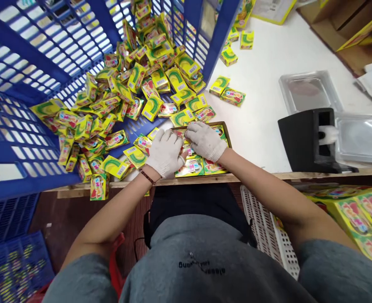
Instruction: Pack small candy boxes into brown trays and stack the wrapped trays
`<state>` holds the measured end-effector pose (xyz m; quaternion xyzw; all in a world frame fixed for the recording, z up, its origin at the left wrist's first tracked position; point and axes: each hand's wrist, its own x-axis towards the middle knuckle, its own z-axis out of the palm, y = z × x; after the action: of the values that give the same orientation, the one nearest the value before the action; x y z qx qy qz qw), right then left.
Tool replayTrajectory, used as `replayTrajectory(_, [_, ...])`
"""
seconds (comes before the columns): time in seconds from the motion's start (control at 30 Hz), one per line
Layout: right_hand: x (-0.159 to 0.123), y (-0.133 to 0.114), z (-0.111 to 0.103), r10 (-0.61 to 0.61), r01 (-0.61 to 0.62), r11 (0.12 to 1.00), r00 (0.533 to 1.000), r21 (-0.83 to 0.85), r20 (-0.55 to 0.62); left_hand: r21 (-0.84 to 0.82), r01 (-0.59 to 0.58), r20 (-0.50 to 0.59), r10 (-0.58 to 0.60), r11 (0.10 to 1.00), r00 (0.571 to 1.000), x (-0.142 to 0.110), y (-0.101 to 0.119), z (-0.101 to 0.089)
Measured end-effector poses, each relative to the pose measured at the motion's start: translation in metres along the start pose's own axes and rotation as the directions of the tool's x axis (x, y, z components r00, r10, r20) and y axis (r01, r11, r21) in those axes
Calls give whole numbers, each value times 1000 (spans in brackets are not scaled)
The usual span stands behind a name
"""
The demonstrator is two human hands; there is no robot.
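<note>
Both my hands wear white knitted gloves over a shallow display box (227, 139) that holds small yellow-and-green candy boxes (190, 167) in rows. My left hand (165, 153) lies across the box's left side with its fingers bent and close together. What those fingers hold, if anything, is hidden beneath them. My right hand (205, 141) reaches in from the other side, fingers curled down on a small candy box at the back left of the display box. The two hands nearly touch, covering part of the contents.
A blue plastic crate (67, 78) lies tipped toward me, spilling many candy boxes (152, 107) onto the white table (252, 126). Right of me stand a black tape dispenser (302, 141) and clear plastic trays (310, 90). Several cartons fill the far right. A white basket (264, 227) sits below the table edge.
</note>
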<state>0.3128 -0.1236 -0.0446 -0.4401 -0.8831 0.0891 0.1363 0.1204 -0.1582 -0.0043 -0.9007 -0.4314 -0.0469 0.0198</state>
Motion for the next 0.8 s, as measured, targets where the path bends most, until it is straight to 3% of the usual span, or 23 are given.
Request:
replayTrajectory(0.17, [-1, -14, -8, 26, -23, 996, 999, -88, 41, 17, -25, -60, 26, 1000, 998, -8, -3, -1])
replayTrajectory(0.37, [0, -26, -11, -183, 188, 981, 980, -54, 74, -72, -61, -251, 41, 996, 967, -39, 6, 12])
replayTrajectory(0.47, [6, -31, -11, -174, 183, 981, 977, -64, 119, -261, -14, -292, -65, 965, 954, -52, 9, 23])
replayTrajectory(0.53, [7, -35, -11, -157, 170, 983, 976, -74, 154, -376, 53, -322, -185, 925, 929, -54, -1, 31])
replayTrajectory(0.63, [7, -37, -9, -143, 157, 985, 974, -73, 174, -395, 224, -237, -335, 891, 912, -45, -30, 39])
replayTrajectory(0.7, [4, -36, -6, -134, 143, 988, 982, -58, 137, -280, 345, -80, -380, 896, 921, -34, -51, 42])
replayTrajectory(0.8, [1, -33, -1, -129, 131, 991, 989, -16, 70, -59, 399, 85, -393, 915, 916, -16, -69, 41])
